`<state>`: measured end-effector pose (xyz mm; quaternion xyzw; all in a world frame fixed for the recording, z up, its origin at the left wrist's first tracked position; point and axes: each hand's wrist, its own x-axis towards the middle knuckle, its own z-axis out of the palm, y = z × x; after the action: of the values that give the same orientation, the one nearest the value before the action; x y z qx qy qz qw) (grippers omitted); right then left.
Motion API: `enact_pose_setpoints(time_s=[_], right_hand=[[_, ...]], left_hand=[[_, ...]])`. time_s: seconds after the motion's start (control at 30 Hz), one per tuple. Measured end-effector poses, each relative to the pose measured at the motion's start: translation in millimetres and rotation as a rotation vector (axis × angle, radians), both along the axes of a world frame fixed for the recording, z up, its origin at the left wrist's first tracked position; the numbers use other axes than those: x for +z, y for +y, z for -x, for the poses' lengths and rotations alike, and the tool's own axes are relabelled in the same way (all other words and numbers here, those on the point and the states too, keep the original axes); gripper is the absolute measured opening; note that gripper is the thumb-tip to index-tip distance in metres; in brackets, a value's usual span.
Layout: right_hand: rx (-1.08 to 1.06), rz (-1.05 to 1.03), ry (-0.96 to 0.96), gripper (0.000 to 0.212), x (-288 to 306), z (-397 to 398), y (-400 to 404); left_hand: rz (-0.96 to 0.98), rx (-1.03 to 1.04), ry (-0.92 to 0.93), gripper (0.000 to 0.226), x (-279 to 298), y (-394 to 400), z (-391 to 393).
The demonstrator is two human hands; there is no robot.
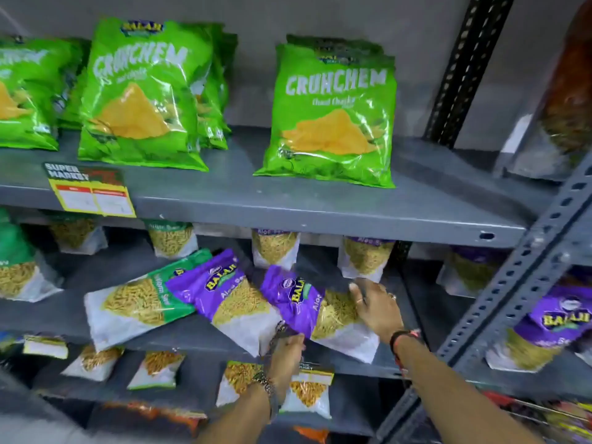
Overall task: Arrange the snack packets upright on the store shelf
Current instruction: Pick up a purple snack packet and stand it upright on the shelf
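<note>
Leaning on the middle shelf (224, 334), three snack packets lie tilted side by side near its front edge. The rightmost purple packet (323, 312) is held from both sides. The right hand (376, 307) lies flat on its right edge, fingers (357, 294) spread and pressed to the clear part full of yellow sev. The left hand (286, 350) grips its lower left corner, fingers curled closed around the plastic; that hand is blurred. A ring shows on the right hand, a dark band on its wrist, and a beaded bracelet on the left wrist.

Just left, and touching it, a second purple packet (230, 296) slants the same way. Beside that lies a green-topped packet (137, 304), tilted more steeply, its top partly under the second packet's corner.

Behind these three, along the back of the same shelf, more packets of sev (275, 248) stand upright in a row, their tops hidden by the shelf above.

On the upper shelf (320, 206) stand big green Crunchem bags (333, 116), one alone at the right and others grouped at the left. A yellow price tag (93, 193) hangs from this shelf's front edge.

The lower shelf holds smaller clear packets (153, 368), leaning back. At the right a perforated grey upright (519, 283) crosses the view, and beyond it another purple packet (551, 325) sits on a neighbouring shelf.
</note>
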<state>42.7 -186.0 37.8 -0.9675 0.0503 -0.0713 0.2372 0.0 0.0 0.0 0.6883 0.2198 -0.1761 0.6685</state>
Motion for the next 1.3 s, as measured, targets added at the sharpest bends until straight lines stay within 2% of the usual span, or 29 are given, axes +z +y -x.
enact_pose_setpoints(time_s=[0.1, 0.33, 0.43, 0.53, 0.63, 0.8, 0.87, 0.97, 1.03, 1.1, 1.3], right_hand=[[0.016, 0.049, 0.174, 0.046, -7.3, -34.8, -1.9], [0.050, 0.013, 0.495, 0.059, -27.2, -96.3, 15.9], [0.037, 0.013, 0.573, 0.057, -35.4, -106.9, 22.7], [0.011, -0.083, 0.558, 0.051, -39.1, -108.8, 23.7], [-0.042, -0.118, 0.507, 0.045, -39.5, -100.5, 16.3], [-0.197, -0.312, 0.402, 0.033, -37.3, -60.2, -13.4], [-0.262, -0.410, 0.349, 0.038, -32.2, -38.6, -22.9], [-0.416, -0.743, 0.244, 0.025, -26.4, 3.1, -29.2], [-0.470, -0.900, 0.202, 0.026, -24.1, 34.2, -33.3], [-0.477, -0.982, 0.201, 0.035, -21.6, 64.1, -36.8], [-0.461, -1.094, 0.193, 0.034, -13.2, 129.7, -51.3]], left_hand=[[0.113, -0.026, 0.118, 0.031, -11.1, -6.0, -11.1], [0.224, 0.014, 0.138, 0.020, -27.9, -8.6, -25.2], [0.327, 0.107, 0.132, 0.016, -32.6, -12.8, -27.2], [0.366, 0.210, 0.095, 0.007, -34.0, -15.3, -24.7], [0.392, 0.249, 0.058, 0.019, -33.9, -16.5, -20.6], [0.441, 0.221, 0.013, 0.017, -21.0, -18.0, -9.4], [0.431, 0.198, -0.020, 0.018, -17.4, -16.1, -5.5], [0.407, 0.146, -0.052, 0.018, -12.2, -9.7, -2.5], [0.385, 0.092, -0.072, 0.017, -7.8, -5.9, -0.7], [0.326, 0.004, -0.108, 0.016, -2.1, -2.7, 2.2], [0.234, -0.282, -0.243, 0.014, 10.2, 0.6, 16.3]])
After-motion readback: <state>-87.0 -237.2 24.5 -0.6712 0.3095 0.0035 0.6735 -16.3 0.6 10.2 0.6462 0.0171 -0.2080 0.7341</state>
